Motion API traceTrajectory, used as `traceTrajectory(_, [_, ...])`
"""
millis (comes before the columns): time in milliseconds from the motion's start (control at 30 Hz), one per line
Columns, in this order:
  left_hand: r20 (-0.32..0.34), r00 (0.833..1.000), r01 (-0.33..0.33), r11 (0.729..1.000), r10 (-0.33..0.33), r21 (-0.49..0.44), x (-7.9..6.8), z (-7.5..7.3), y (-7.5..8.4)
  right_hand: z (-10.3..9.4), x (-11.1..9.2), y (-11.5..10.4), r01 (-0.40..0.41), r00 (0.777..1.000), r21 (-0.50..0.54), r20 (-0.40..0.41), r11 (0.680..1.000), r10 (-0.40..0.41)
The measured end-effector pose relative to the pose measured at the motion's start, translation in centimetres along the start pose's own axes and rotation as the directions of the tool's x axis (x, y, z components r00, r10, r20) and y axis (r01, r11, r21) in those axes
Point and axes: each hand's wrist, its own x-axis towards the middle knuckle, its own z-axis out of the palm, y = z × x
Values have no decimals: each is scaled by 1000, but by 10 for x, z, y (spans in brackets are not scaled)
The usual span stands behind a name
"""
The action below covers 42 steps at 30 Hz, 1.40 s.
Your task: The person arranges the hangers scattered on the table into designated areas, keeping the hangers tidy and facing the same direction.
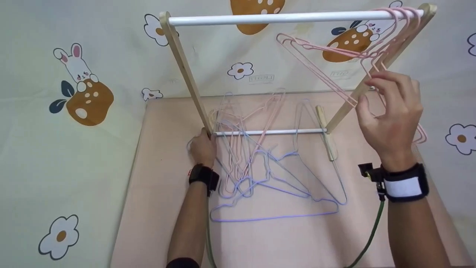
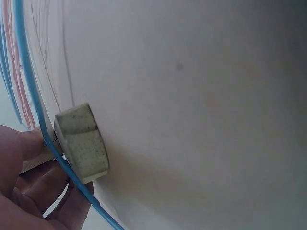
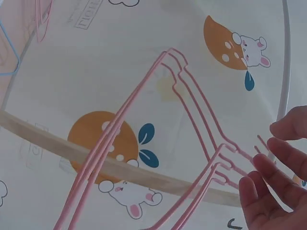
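In the head view my left hand (image 1: 202, 150) grips the base of the left wooden post (image 1: 187, 76) of a hanger rack. The left wrist view shows the thumb and fingers around the wood beside its squared end (image 2: 81, 141), with a blue hanger (image 2: 33, 81) crossing in front. Three pink hangers (image 3: 91, 165) hang by their hooks at the right end of the white top rod (image 1: 275, 18). Beside them my right hand (image 1: 396, 115) is raised, fingers loosely bent and thumb apart. Its fingertips are close to the hangers; whether they touch is unclear.
Below the rack, several blue, purple and pink hangers (image 1: 275, 217) lie tangled on the pale pink tabletop (image 1: 160, 208). Some overlap the lower white rod (image 1: 275, 131). A wooden foot (image 1: 330, 147) supports the right post. Behind is a printed cloth (image 1: 111, 167).
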Motion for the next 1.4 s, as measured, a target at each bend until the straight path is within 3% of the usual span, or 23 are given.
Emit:
traceTrajectory(167, [3,1000,13,1000,-13,24,-3,-7,6,15,-10,-8,77,997,60,6,995,-78])
traceTrajectory(400, [-48,998,-39,998,42,45,-4,-9,3,39,-19,-11,125,992,108,17,986,-128])
traceTrajectory(600, [-19,1000,-17,998,18,68,-3,-12,3,64,-32,-8,138,982,166,103,976,-157])
traceTrajectory(833, [1,1000,20,998,-20,67,-2,-13,6,101,-50,-4,143,956,221,220,965,-193])
traceTrajectory(1000, [1,1000,22,998,-22,59,-1,-10,6,131,-64,2,122,927,200,326,972,-183])
traceTrajectory(1167, [-45,999,-24,996,27,84,4,5,-5,159,-78,6,106,891,187,419,977,-177])
traceTrajectory(1400, [-38,999,-21,999,22,44,1,1,0,193,-96,8,35,828,163,547,986,-120])
